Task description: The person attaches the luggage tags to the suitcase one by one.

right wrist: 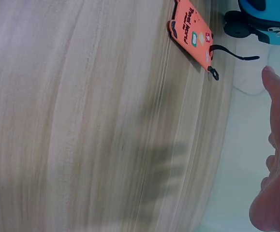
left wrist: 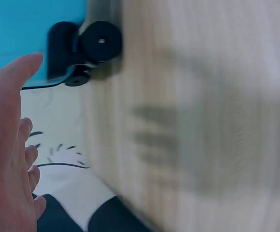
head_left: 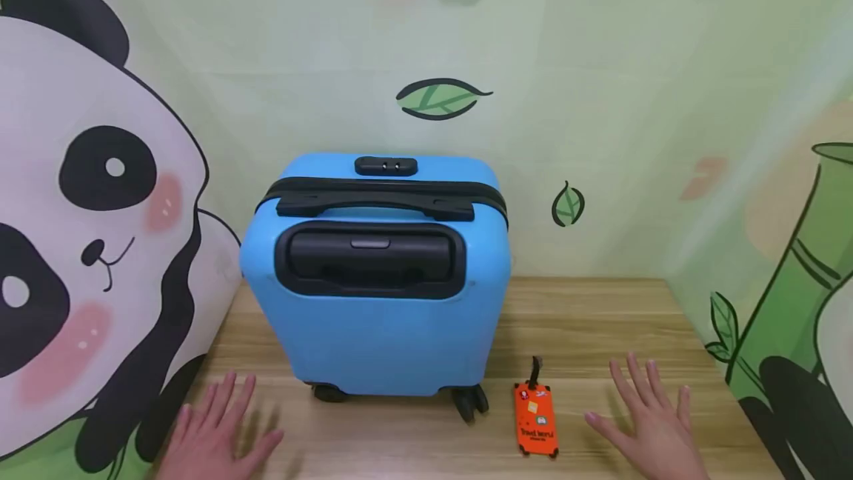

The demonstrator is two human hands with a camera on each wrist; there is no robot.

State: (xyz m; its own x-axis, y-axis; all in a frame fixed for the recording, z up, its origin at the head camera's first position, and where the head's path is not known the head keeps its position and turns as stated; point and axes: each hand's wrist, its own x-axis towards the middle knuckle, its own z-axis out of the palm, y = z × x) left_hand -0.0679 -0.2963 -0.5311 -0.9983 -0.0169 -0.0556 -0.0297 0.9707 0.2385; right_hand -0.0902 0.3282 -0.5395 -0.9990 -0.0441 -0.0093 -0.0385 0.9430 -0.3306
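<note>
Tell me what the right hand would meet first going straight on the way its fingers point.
Probably the pale green printed backdrop behind the wood-grain tabletop; from the right hand, that line passes right of the orange rectangular luggage tag. Depth is unclear.

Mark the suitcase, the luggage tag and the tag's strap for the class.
Suitcase (head_left: 378,318): head view, on its blue front.
Luggage tag (head_left: 531,422): head view, on its orange face.
Strap (head_left: 535,372): head view, middle of its black band.
</note>
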